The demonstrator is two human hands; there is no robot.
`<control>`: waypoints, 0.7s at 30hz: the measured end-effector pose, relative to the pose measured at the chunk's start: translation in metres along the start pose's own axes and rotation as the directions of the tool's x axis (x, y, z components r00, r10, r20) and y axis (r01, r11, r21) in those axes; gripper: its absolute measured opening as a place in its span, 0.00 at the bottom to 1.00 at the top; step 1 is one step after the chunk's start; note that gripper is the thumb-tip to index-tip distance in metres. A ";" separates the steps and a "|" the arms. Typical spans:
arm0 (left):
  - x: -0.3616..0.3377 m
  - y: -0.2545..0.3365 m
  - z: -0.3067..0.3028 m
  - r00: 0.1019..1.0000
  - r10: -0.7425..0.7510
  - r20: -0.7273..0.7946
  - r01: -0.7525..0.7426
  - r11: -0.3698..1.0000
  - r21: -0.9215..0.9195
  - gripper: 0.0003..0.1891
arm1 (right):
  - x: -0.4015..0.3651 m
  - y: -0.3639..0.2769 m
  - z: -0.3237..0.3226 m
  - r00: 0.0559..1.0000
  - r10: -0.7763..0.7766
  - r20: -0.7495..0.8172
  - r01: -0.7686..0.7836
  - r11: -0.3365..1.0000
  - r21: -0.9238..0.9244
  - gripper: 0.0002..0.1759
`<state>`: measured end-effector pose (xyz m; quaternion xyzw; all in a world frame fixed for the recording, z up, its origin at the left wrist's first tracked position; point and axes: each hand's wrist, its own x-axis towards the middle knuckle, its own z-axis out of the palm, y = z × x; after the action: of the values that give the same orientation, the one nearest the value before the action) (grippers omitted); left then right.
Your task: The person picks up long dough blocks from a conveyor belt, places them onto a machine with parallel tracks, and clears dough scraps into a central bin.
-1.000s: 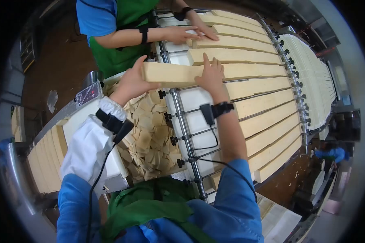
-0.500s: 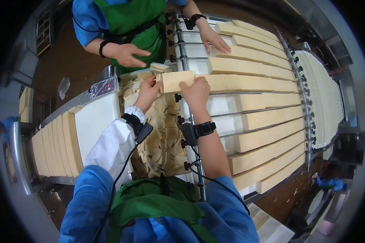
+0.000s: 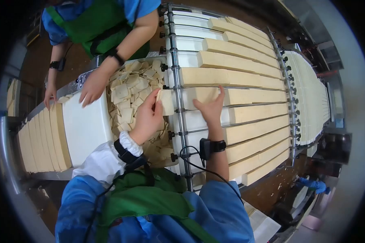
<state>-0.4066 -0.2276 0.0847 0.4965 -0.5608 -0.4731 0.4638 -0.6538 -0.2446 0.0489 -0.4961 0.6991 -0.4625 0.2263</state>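
Note:
My left hand [image 3: 148,119] is closed around a small upright piece of pale, cream-coloured sheet stack [image 3: 166,102], pinched between thumb and fingers at the near end of the lanes. Past the rail, my right hand [image 3: 211,106] has thumb and index finger spread wide. It hovers at or touches the end of a pale block [image 3: 192,95] in one lane; contact is hard to make out. That block lines up with a longer cream row [image 3: 251,96]. Below my left hand lies a bin of loose pale square scraps [image 3: 127,91].
Several cream rows [image 3: 257,117] lie in lanes divided by thin rods, behind a metal rail [image 3: 175,60] with black knobs. A co-worker's hand [image 3: 95,86] is above a white belt [image 3: 83,121] carrying upright pale slabs [image 3: 54,137]. A wide sheet conveyor [image 3: 306,97] stands farther right.
My hands have shifted to another lane nearer me; my right hand's fingers have spread. The row held before now lies in its lane. The co-worker's hands have moved left to the slabs.

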 end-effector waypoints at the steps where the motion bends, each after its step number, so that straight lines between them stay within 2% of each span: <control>1: -0.005 -0.003 -0.007 1.000 0.001 -0.011 -0.001 1.000 0.000 0.21 | 0.005 0.020 -0.007 0.998 -0.033 -0.057 0.026 0.993 -0.115 0.66; 4: -0.019 -0.025 -0.044 0.998 -0.029 -0.057 0.034 0.994 0.104 0.23 | 0.021 0.038 -0.019 0.987 -0.076 -0.140 -0.003 0.870 -0.494 0.65; 5: -0.022 -0.033 -0.053 0.994 -0.023 -0.103 0.036 0.991 0.127 0.23 | 0.031 0.037 -0.021 0.989 -0.026 -0.145 -0.054 0.851 -0.522 0.65; 7: -0.034 -0.042 -0.081 0.966 0.127 -0.224 -0.071 0.968 0.242 0.26 | 0.040 0.048 -0.020 0.985 0.029 -0.172 -0.120 0.829 -0.546 0.63; 8: -0.040 -0.037 -0.095 0.974 0.066 -0.216 -0.021 0.978 0.206 0.31 | 0.042 0.051 -0.022 0.984 0.105 -0.148 -0.162 0.870 -0.465 0.63; 9: -0.046 -0.030 -0.107 0.962 0.075 -0.262 -0.013 0.973 0.229 0.31 | 0.038 0.042 -0.019 0.982 0.118 -0.146 -0.181 0.805 -0.566 0.65; 10: -0.054 -0.021 -0.115 0.967 0.118 -0.226 -0.030 0.933 0.358 0.33 | 0.034 0.044 -0.018 0.987 0.134 -0.093 -0.162 0.742 -0.651 0.66; 11: -0.063 -0.013 -0.120 0.973 0.144 -0.180 -0.042 0.880 0.474 0.35 | 0.028 0.039 -0.012 0.991 0.120 -0.059 -0.129 0.752 -0.646 0.66; 13: -0.083 0.000 -0.127 0.967 0.154 -0.205 -0.043 0.886 0.462 0.34 | 0.022 0.024 0.001 0.983 0.104 -0.152 -0.184 0.529 -0.828 0.66; 14: -0.093 0.007 -0.130 0.976 0.147 -0.159 -0.053 0.874 0.482 0.32 | 0.025 0.022 0.010 0.988 0.090 -0.129 -0.157 0.537 -0.829 0.66; 15: -0.104 0.012 -0.132 0.985 0.136 -0.109 -0.064 0.864 0.500 0.30 | 0.025 0.025 0.019 0.992 0.083 -0.092 -0.120 0.482 -0.868 0.66; 16: -0.114 0.018 -0.132 0.986 0.123 -0.108 -0.054 0.867 0.496 0.27 | 0.026 0.030 0.025 0.995 0.078 -0.056 -0.084 0.422 -0.903 0.67; 17: -0.124 0.021 -0.134 0.984 0.123 -0.129 -0.043 0.868 0.495 0.27 | 0.029 0.033 0.026 0.997 0.066 -0.039 -0.063 0.425 -0.903 0.67; 19: -0.142 0.023 -0.141 0.978 0.185 -0.099 -0.107 0.846 0.522 0.24 | 0.045 0.049 0.016 0.958 0.220 -0.184 -0.258 0.377 -0.890 0.69; 20: -0.149 0.024 -0.146 0.976 0.184 -0.120 -0.096 0.848 0.521 0.24 | 0.051 0.069 0.015 0.956 0.209 -0.208 -0.270 0.341 -0.900 0.69; 21: -0.157 0.026 -0.153 0.970 0.190 -0.148 -0.087 0.849 0.522 0.24 | 0.055 0.062 0.015 0.960 0.199 -0.196 -0.255 0.341 -0.905 0.69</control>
<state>-0.2463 -0.0804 0.1209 0.6035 -0.6528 -0.2216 0.4007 -0.6944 -0.2959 -0.0044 -0.4237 0.9042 0.0296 -0.0446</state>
